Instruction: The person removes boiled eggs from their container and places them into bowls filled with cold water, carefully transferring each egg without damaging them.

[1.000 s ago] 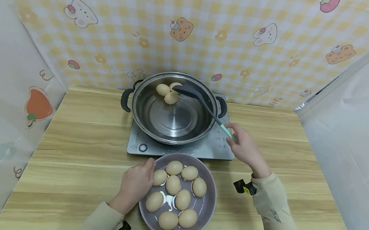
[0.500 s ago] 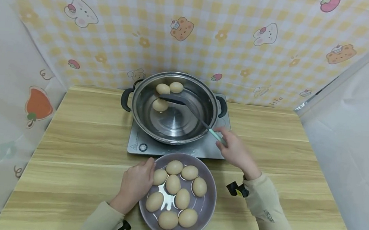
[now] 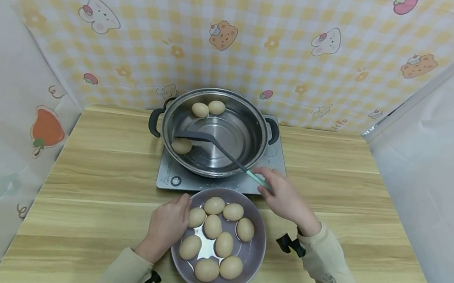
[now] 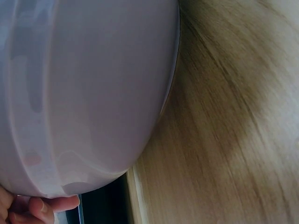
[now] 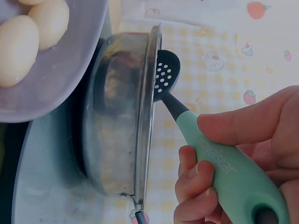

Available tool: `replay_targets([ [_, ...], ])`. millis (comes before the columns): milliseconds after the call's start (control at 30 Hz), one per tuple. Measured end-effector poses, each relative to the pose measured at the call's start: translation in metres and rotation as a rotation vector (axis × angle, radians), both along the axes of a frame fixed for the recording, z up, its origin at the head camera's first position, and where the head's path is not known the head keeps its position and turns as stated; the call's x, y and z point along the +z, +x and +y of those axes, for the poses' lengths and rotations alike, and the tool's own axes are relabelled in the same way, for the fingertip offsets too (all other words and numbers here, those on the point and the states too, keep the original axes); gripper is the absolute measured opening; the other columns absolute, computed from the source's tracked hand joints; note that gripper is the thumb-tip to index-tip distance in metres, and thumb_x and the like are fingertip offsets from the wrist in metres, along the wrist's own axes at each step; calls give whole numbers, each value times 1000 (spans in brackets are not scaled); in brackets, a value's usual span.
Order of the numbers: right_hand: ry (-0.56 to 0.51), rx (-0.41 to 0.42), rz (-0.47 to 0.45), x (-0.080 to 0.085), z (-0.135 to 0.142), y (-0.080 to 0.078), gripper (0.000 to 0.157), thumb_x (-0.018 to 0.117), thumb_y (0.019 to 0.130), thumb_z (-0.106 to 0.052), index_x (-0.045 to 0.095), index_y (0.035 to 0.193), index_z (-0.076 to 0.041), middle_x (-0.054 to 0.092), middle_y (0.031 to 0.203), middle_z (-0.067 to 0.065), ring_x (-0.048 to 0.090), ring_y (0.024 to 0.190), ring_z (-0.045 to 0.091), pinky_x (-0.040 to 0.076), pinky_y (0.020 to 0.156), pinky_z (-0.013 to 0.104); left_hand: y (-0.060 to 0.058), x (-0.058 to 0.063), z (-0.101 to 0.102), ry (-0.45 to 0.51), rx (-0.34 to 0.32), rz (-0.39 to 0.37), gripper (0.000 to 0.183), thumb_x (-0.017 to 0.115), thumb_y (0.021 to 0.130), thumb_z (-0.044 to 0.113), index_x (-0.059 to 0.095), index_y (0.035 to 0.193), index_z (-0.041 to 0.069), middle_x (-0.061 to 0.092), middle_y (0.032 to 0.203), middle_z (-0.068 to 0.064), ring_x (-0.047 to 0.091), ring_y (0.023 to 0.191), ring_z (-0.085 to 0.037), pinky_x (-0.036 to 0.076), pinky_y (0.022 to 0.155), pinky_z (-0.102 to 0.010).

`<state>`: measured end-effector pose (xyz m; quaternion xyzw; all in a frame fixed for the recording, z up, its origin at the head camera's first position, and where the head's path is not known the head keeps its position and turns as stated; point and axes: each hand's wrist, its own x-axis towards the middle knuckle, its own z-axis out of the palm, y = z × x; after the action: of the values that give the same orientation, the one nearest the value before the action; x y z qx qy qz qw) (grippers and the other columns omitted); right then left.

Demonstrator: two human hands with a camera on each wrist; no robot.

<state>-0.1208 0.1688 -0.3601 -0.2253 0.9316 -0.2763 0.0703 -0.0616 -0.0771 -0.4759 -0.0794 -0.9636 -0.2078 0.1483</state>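
My right hand (image 3: 285, 198) grips the mint-green handle of a slotted spoon (image 5: 229, 172). Its dark perforated head dips inside a steel pot (image 3: 250, 116), over one egg (image 3: 181, 146) at the pot's left front wall. Two more eggs, one left (image 3: 200, 109) and one right (image 3: 216, 107), lie together at the back of the pot. With my left hand (image 3: 168, 225) I hold the left rim of a purple-grey bowl (image 3: 254, 259) containing several brown eggs. In the left wrist view, fingertips (image 4: 44, 210) show at the edge of the bowl; the thumb is out of sight.
Under the pot sits a flat induction cooker (image 3: 276, 160). Black handles (image 3: 154, 123) stick out from the pot's sides. A checked cloth (image 3: 243, 65) hangs close behind it. The bowl stands on the wooden table (image 3: 102, 183), just in front of the cooker.
The spoon has swept from the back of the pot toward its left front, and one egg has moved that way, apart from the other two. My left hand stays on the bowl.
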Motion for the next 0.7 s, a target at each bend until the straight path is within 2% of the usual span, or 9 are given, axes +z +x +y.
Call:
replay_targets([
  [200,17,36,50,0,0,8,34,57,84,1,54,116,-9,50,77,3,41,66,14,36,57,28,0,1,0,-2,2,-6,11,53,88,15,56,81,7,58,63,-8,54,43,-24,36,35,-32],
  [367,26,33,39,3,1,17,34,56,85,-1,54,118,-7,59,97,9,52,79,17,43,66,32,0,0,0,0,0,-10,12,53,88,14,55,79,7,57,62,-8,55,44,-25,37,36,-33],
  [467,32,37,30,4,3,21,33,56,86,-1,54,118,-5,60,106,10,54,85,18,44,72,35,0,-1,0,4,3,-7,12,53,88,14,53,78,7,56,61,-8,55,45,-27,37,36,-34],
  [700,11,47,-5,5,7,27,29,55,85,1,59,113,-5,62,100,6,43,61,7,40,59,25,-1,-2,0,8,2,4,13,53,87,14,52,76,7,56,61,-8,54,44,-27,36,36,-34],
])
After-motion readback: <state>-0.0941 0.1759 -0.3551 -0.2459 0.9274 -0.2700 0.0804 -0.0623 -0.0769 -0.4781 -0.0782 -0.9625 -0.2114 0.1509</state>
